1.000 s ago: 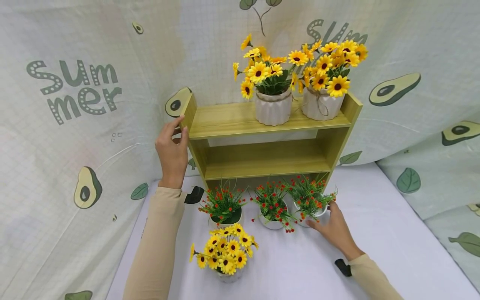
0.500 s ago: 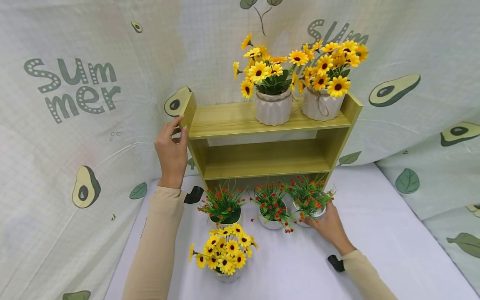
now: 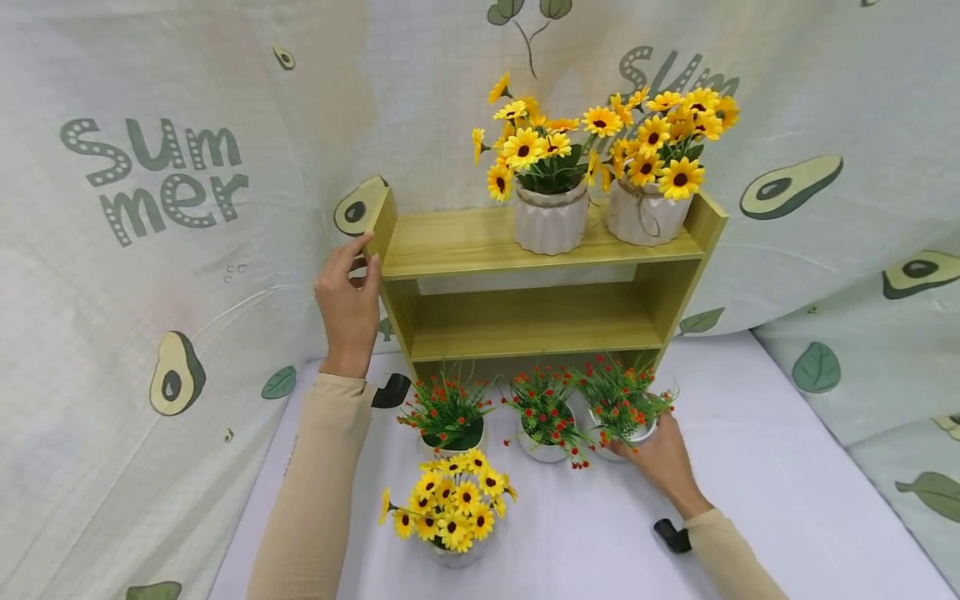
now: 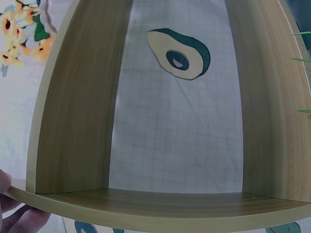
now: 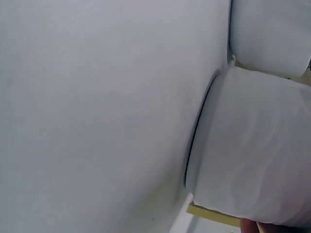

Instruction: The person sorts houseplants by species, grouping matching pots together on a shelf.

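Nearest pot: a white pot of yellow daisies (image 3: 448, 512) stands on the white tablecloth (image 3: 750, 467) closest to you, between your two forearms; neither hand touches it.
Right hand: your right hand (image 3: 660, 458) is down on the cloth with its fingers curled round the right-hand red-flower pot (image 3: 626, 417); the right wrist view shows that pot's white side (image 5: 252, 155) standing on the cloth, a fingertip (image 5: 255, 227) at its base, and another white pot (image 5: 272, 34) just beyond it.
Red-flower row: three small white pots of red blossoms and green sprigs stand side by side just in front of the wooden shelf unit (image 3: 532, 321); the left pot (image 3: 448, 417) and the middle pot (image 3: 546, 421) stand free of your hands.
Left hand: your left hand (image 3: 348, 304) grips the left side panel of the shelf unit near its top corner, thumb on the front edge, fingers on the outer face; the left wrist view shows fingertips (image 4: 19, 218) under the panel's edge (image 4: 146, 213).
Top shelf: two ribbed white pots of yellow daisies, one (image 3: 551, 218) left of the other (image 3: 647, 212), stand close together at its right end; the middle shelf (image 3: 536, 337) lies below.
Backdrop: an avocado-print cloth (image 3: 165, 175) reading "Summer" hangs behind everything.
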`<action>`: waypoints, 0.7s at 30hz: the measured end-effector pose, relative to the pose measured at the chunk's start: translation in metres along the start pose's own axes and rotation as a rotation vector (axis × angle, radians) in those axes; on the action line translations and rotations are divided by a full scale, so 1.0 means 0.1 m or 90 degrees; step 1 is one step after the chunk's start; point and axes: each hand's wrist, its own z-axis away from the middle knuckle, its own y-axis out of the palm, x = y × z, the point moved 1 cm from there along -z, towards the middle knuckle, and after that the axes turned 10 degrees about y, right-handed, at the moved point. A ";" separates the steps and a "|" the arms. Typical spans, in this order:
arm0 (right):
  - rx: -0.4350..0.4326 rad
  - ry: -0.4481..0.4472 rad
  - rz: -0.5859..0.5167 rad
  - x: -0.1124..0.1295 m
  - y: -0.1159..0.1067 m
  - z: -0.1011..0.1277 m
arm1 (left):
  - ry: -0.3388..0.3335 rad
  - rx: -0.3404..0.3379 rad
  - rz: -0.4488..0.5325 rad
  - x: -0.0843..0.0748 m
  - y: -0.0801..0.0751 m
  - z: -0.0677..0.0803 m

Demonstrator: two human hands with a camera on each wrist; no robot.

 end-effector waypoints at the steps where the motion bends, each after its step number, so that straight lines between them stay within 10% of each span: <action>1: -0.006 0.003 0.008 0.00 -0.01 0.02 | -0.001 -0.001 0.002 0.00 0.01 0.01; 21: -0.078 -0.070 0.000 0.37 -0.28 0.29 | 0.022 0.006 -0.006 0.00 0.01 0.00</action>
